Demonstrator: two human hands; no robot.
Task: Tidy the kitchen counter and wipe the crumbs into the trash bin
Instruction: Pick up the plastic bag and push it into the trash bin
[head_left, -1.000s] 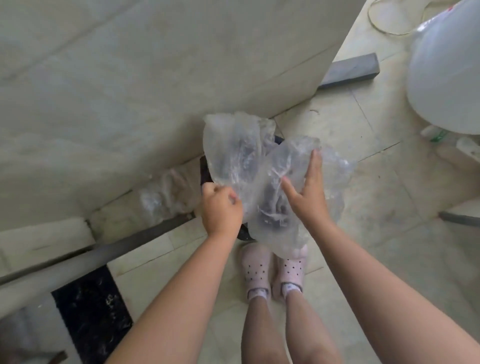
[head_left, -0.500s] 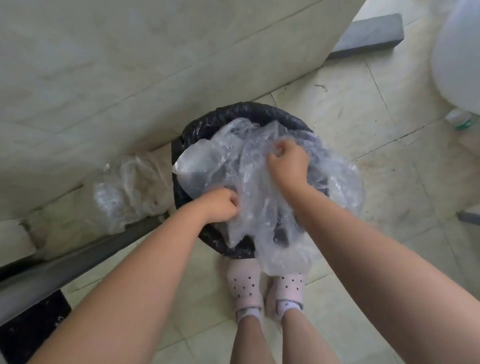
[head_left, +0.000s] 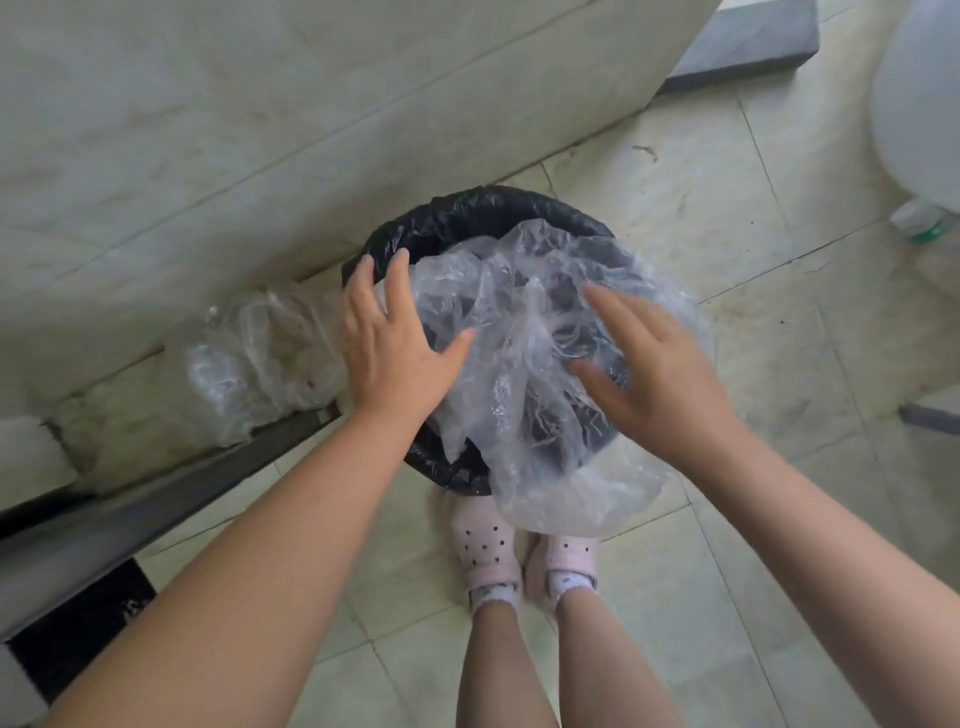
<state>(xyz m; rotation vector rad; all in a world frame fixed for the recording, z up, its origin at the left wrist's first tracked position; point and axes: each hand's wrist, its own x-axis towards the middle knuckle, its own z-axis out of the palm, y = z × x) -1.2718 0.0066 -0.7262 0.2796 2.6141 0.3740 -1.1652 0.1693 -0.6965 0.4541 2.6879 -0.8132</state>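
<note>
Pale tiled floor (head_left: 701, 208) carries black-lined trash bin (head_left: 467, 213), standing just beside grey wall base. Clear plastic bag (head_left: 519, 364) drapes across bin mouth, spilling over near rim toward person's pink perforated clogs (head_left: 485, 551). Second crumpled clear bag (head_left: 249, 353) lies on floor left of bin. Left hand (head_left: 389, 343), fingers spread flat, rests on bag at bin's left rim. Right hand (head_left: 654, 374), fingers extended, presses bag's right side.

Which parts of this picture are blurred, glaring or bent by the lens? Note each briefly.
Head view: the right hand is smeared by motion, the left hand sharper; the clear plastic bag over the black bin shows pale glints; the white container is washed out; the counter edge slants from the wide-angle lens.
</note>
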